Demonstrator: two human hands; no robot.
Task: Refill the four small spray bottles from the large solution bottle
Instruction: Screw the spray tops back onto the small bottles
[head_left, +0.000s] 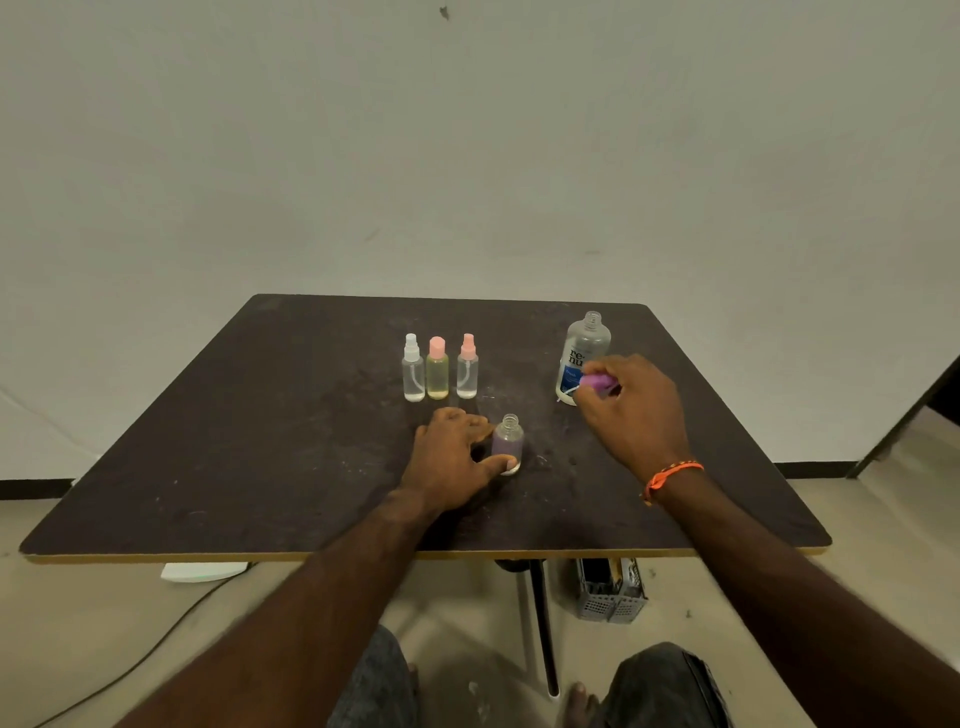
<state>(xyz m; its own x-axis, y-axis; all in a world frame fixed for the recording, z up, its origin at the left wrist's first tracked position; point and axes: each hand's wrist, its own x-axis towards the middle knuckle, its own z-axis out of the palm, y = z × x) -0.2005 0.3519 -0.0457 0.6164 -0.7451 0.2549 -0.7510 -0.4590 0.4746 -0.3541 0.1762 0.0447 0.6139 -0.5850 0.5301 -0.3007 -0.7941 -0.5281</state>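
Observation:
Three small spray bottles stand in a row at mid-table: a white-topped one (413, 370), a yellowish one with a pink cap (437, 370) and a clear one with a pink sprayer (467, 368). A fourth small bottle (508, 439), purple-tinted and uncapped, stands nearer me; my left hand (453, 457) holds it between thumb and fingers. My right hand (631, 400) grips its purple spray top (597, 383), with the thin tube sticking out to the left. Just behind stands the large solution bottle (582, 353), uncapped and upright.
The dark table (260, 441) stands against a pale wall. Below its front edge are a table leg (543, 623), a grey basket (610, 592) and a white object (202, 571) with a cable on the floor. My knees show at the bottom.

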